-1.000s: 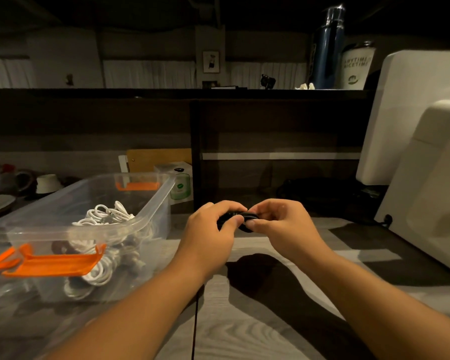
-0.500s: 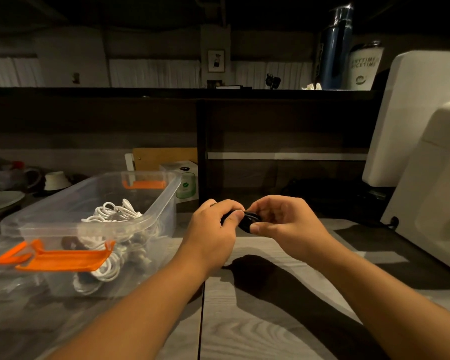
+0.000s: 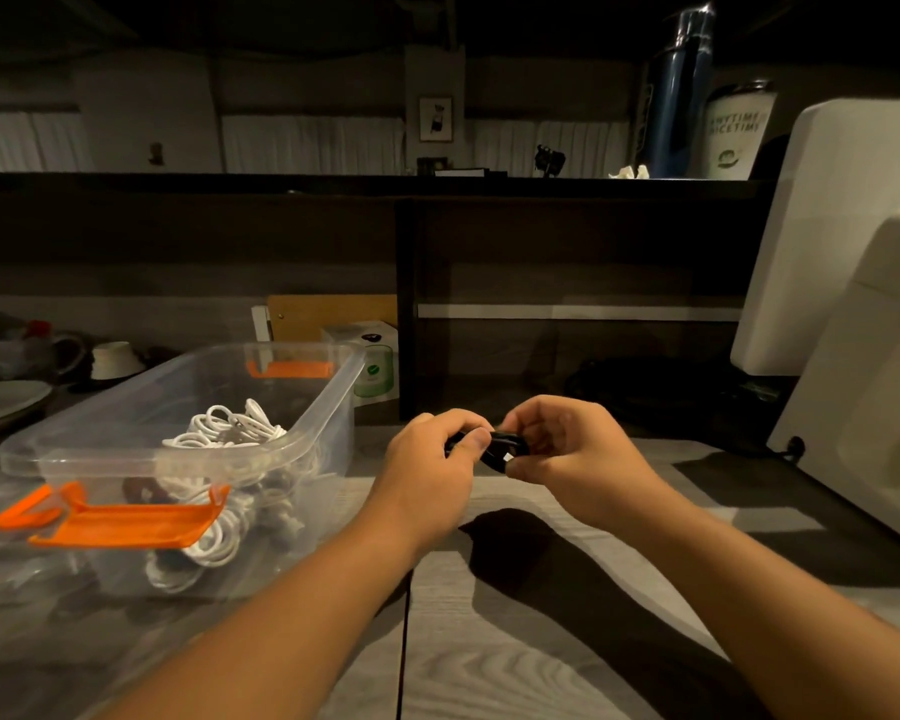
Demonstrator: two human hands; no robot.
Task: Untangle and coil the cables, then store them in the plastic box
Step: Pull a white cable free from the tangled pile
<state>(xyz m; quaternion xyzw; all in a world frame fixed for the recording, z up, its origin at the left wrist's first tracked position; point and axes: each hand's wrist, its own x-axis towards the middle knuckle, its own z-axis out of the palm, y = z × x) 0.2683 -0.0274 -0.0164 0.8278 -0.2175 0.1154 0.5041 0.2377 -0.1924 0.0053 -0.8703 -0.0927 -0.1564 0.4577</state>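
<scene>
One black cable, pinched between left hand and right hand, right of one box; cup beyond reads "ANYTIME".

Two bare arms reach forward from the lower edge, the left forearm and right forearm angling inward to meet at centre. The left hand, its back up, curls its fingers and presses its thumb on a small black cable. The right hand, fingers curled, pinches the cable's other side.
</scene>
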